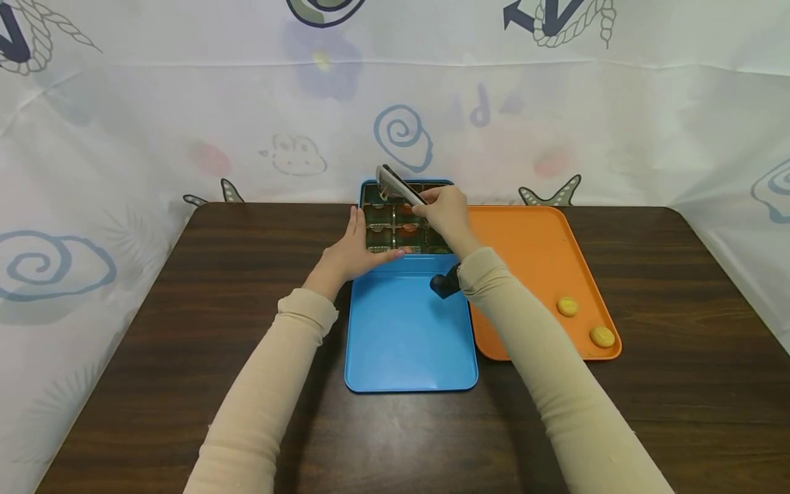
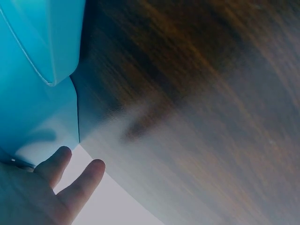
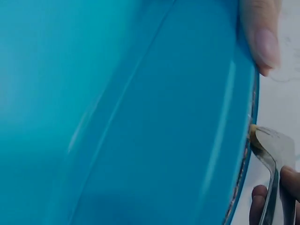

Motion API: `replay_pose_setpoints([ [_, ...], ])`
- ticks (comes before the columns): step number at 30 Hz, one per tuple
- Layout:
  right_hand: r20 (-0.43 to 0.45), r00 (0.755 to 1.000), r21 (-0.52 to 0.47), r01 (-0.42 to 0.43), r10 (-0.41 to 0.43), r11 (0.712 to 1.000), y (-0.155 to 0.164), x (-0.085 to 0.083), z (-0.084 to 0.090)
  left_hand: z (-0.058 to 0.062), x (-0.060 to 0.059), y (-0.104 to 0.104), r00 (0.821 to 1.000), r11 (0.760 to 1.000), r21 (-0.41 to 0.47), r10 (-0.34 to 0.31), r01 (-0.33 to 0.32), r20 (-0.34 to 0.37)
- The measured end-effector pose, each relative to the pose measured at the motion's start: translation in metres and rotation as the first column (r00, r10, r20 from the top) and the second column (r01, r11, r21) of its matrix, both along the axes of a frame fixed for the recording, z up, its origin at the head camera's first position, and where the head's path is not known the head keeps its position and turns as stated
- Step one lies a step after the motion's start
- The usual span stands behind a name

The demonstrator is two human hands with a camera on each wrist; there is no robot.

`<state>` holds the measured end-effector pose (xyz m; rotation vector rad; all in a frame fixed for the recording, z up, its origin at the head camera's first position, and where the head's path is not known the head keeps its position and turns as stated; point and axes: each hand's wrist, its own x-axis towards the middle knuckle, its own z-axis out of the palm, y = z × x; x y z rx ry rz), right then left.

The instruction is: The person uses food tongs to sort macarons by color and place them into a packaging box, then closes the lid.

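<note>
My right hand (image 1: 449, 214) pinches a pair of silver metal tongs (image 1: 400, 185), slanting over a blue-rimmed box (image 1: 380, 241) with dark compartments. In the right wrist view, the tongs (image 3: 268, 157) have a fork-like, bent end, with a small yellowish bit beside the tip. My left hand (image 1: 354, 250) rests against the box's near left corner, its fingers straight along the side and the thumb along the front edge. Two straight fingers (image 2: 84, 187) show in the left wrist view. Reddish patches show in some compartments, too dim to make out.
A blue tray-like panel (image 1: 410, 343) lies in front of the box; I cannot tell whether they are joined. To the right, an orange tray (image 1: 524, 247) holds two round yellow cookies (image 1: 602, 336). All stand on a dark wooden table (image 1: 247, 288), with a patterned white cloth (image 1: 247, 103) behind.
</note>
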<state>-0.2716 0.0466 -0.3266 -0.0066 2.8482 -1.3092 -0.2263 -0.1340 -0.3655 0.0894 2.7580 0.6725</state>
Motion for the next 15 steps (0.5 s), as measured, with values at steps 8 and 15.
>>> replay_pose_setpoints([
  [8, -0.001, 1.0, -0.072, 0.026, -0.026, 0.997, 0.006, -0.001, -0.003, 0.0, -0.001, 0.001, 1.0, 1.0, -0.021, -0.01, 0.01, -0.006],
  [15, 0.057, 0.998, -0.139, 0.035, -0.027, 0.99, 0.023, -0.004, 0.003, -0.001, -0.001, 0.0, 1.0, 1.0, -0.009, 0.001, -0.001, -0.001],
])
